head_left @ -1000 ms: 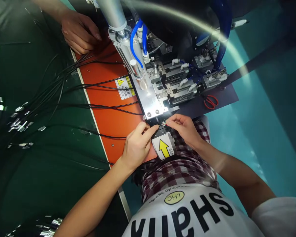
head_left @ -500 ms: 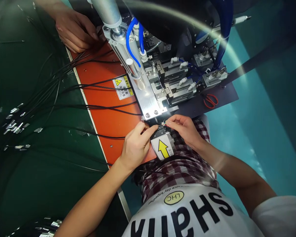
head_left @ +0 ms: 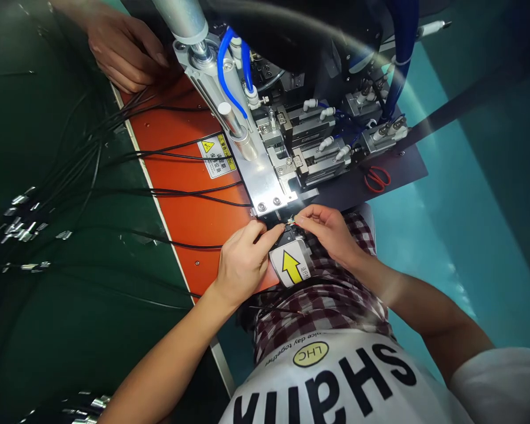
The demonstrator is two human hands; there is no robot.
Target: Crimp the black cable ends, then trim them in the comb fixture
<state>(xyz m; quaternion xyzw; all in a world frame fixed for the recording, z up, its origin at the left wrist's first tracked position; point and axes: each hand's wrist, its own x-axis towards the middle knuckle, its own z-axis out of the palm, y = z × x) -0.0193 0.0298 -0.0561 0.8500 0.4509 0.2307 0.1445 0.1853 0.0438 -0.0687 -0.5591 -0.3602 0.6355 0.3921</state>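
Observation:
My left hand (head_left: 244, 254) is closed, thumb stretched toward the machine's small front fixture (head_left: 286, 237), just under the metal press plate. A black cable (head_left: 194, 244) runs in from the left and disappears under this hand. At the thumb tip, thin coloured wires (head_left: 291, 221) show, red and green among them. From the other side, my right hand (head_left: 325, 231) pinches these wires between thumb and forefinger, its other fingers curled. The fingertips hide much of the wire ends. Below the fixture is a white label with a yellow arrow (head_left: 291, 268).
A pneumatic machine with a metal cylinder (head_left: 188, 20) and blue hoses (head_left: 223, 73) stands ahead. Red-handled scissors or snips (head_left: 377, 179) lie at right. Another person's hand (head_left: 123, 50) rests on the orange base (head_left: 159, 129) at upper left. Bundled cables with metal connectors (head_left: 24, 227) cover the green table.
Both hands hold nearly the same place and grip. The view has shifted slightly, and the other person's hand appears a little farther left.

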